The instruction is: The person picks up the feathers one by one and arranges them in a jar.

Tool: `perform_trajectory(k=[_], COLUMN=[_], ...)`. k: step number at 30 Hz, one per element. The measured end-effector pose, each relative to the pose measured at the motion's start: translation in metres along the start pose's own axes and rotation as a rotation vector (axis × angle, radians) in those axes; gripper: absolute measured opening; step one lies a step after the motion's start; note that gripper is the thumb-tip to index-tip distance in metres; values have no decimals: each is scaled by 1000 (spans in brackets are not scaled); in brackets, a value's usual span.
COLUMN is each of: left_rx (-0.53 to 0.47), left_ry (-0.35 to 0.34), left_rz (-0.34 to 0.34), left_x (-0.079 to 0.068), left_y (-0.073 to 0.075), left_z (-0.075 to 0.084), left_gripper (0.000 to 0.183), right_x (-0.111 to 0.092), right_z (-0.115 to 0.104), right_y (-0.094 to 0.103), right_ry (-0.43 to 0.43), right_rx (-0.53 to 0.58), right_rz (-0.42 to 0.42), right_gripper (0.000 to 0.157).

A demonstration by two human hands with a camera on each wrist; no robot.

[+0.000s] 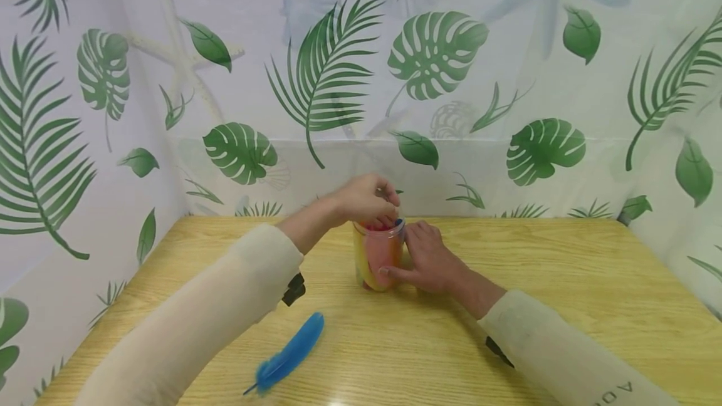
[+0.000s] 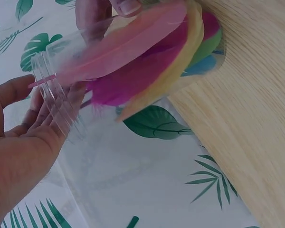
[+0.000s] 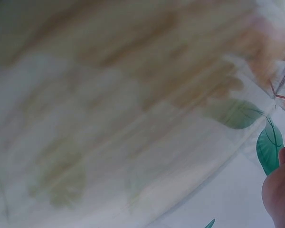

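A clear jar (image 1: 359, 262) stands on the table with several coloured feathers inside. In the left wrist view a pink feather (image 2: 128, 50) lies along its wall, with a magenta feather (image 2: 137, 71) and a yellow feather (image 2: 192, 42) beside it. My left hand (image 1: 369, 199) is at the jar's mouth, fingers reaching past the rim. Its thumb touches the pink feather's quill end, which sticks out over the rim. My right hand (image 1: 431, 259) grips the jar from the right, thumb across the front. A blue feather (image 1: 290, 353) lies on the table nearer me.
The wood-grain table (image 1: 541, 268) reaches back to a white leaf-print cloth (image 1: 350, 99) hung behind and at both sides. The jar stands near the table's back edge. Much of the right wrist view is a blurred, pale surface.
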State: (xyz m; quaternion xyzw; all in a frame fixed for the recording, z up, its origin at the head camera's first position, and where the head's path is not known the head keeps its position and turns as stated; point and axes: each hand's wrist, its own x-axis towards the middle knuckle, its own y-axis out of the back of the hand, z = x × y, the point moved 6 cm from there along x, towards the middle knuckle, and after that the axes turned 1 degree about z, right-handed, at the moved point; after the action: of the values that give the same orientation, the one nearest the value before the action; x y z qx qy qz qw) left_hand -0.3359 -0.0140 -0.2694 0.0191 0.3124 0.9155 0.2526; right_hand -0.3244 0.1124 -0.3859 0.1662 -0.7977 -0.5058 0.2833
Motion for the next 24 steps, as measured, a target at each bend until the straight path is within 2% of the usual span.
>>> perform_trajectory(k=[6, 9, 13, 18, 24], left_rx=[-247, -331, -358, -362, -400], left_ry=[-28, -38, -25, 17, 86], left_rz=[112, 162, 203, 225, 183], left_x=[-4, -8, -15, -23, -35], left_y=[19, 30, 44, 56, 58], left_z=[-8, -12, -21, -40, -64], left_gripper=[18, 19, 26, 23, 20], right_x=[0, 0, 0, 0, 1], right_z=[-2, -1, -1, 0, 0], right_y=[1, 0, 0, 0, -1], right_ry=[8, 6, 2, -6, -8], right_rx=[-11, -14, -6, -2, -3], right_rz=[6, 5, 5, 8, 3], right_gripper=[82, 84, 86, 86, 85])
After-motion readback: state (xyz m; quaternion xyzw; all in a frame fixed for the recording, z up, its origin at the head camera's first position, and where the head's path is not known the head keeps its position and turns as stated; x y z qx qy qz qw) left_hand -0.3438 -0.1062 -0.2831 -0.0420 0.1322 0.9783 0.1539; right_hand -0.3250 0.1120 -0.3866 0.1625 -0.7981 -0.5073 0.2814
